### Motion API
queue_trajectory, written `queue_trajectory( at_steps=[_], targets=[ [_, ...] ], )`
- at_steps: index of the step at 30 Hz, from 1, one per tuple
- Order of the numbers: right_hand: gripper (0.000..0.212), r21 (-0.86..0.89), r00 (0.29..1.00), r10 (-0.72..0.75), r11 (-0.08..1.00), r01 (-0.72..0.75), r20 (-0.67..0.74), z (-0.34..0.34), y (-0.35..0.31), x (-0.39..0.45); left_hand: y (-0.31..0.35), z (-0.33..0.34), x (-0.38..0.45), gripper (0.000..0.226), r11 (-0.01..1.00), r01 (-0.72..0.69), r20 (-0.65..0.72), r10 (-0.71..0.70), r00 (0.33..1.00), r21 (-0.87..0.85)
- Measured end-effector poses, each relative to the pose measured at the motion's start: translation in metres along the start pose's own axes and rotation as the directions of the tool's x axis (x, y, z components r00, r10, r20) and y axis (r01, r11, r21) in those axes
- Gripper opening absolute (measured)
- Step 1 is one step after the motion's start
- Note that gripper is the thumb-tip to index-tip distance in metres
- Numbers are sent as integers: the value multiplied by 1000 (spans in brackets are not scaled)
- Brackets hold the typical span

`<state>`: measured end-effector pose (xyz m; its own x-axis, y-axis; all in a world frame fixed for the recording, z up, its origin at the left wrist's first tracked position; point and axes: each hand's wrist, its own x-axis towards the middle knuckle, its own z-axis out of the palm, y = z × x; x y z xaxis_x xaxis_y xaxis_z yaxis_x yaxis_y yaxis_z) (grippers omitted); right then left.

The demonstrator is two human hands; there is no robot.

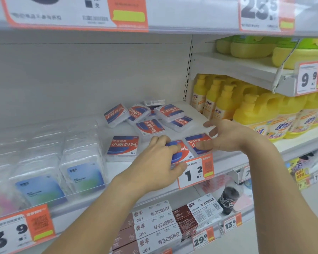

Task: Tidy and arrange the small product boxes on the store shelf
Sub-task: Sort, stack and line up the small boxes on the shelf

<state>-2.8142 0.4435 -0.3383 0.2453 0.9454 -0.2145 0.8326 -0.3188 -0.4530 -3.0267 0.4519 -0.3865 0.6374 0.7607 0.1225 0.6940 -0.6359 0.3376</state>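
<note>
Small clear boxes with red and blue labels lie on the white shelf (117,167). Three sit in a front row: a left box (122,146), a middle box (181,152) and a right box (197,142). My left hand (154,162) grips the middle box, fingers over its top and thumb at its front. My right hand (226,136) rests its thumb on the right box with fingers spread. Behind them several boxes (151,126) lie jumbled and tilted, some stacked.
Clear blister packs with blue cards (81,173) fill the shelf's left side. Yellow detergent bottles (250,114) stand in the bay to the right. A price tag reading 1.2 (195,174) hangs on the shelf edge. Brown boxes (154,226) sit on the shelf below.
</note>
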Motion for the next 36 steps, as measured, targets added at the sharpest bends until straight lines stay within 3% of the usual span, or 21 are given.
queue_trajectory(
  at_steps=[2, 5, 7, 9, 11, 15, 17, 22, 25, 28, 31, 36],
  targets=[
    [81, 1, 990, -8, 1000, 9, -139, 2, -5, 6, 3, -9, 3, 53, 1000, 10, 17, -11, 1000, 27],
    [53, -12, 929, -163, 986, 168, -333, 12, -24, 14, 0, -29, 11, 42, 995, 69, -98, -62, 993, 66],
    [34, 53, 926, -259, 957, 283, -275, 24, -46, 17, -10, -46, 15, 36, 983, 161, -115, -151, 982, 85],
    [28, 61, 935, -319, 941, 332, -156, 34, -64, 18, -20, -67, 19, 39, 958, 237, 43, -247, 968, 159],
    [28, 2, 936, -341, 940, 342, -91, 41, -76, 20, -29, -86, 24, 53, 913, 264, 238, -344, 908, 312],
    [55, -24, 949, -277, 961, 277, -152, 53, -89, 29, -51, -100, 35, 92, 819, 264, 391, -493, 777, 509],
    [63, 19, 957, -231, 971, 237, -174, 64, -96, 39, -58, -97, 36, 99, 815, 235, 438, -500, 747, 530],
    [87, -26, 964, -74, 997, 70, -254, 86, -113, 58, -65, -102, 36, 78, 866, 236, 383, -419, 823, 440],
    [88, -71, 976, -30, 997, 15, -214, 87, -115, 59, -67, -109, 33, 74, 878, 215, 310, -366, 878, 427],
    [91, 100, 989, -27, 994, 43, -148, 81, -118, 57, -65, -121, 28, 71, 882, 163, 220, -283, 934, 441],
    [86, 370, 982, -57, 921, 122, -182, 65, -117, 47, -62, -135, 24, 73, 902, 169, 130, -238, 963, 396],
    [56, 688, 934, 68, 695, 208, -351, 29, -87, 36, -68, -156, 19, 72, 898, 351, 167, -401, 901, 264]
  ],
)
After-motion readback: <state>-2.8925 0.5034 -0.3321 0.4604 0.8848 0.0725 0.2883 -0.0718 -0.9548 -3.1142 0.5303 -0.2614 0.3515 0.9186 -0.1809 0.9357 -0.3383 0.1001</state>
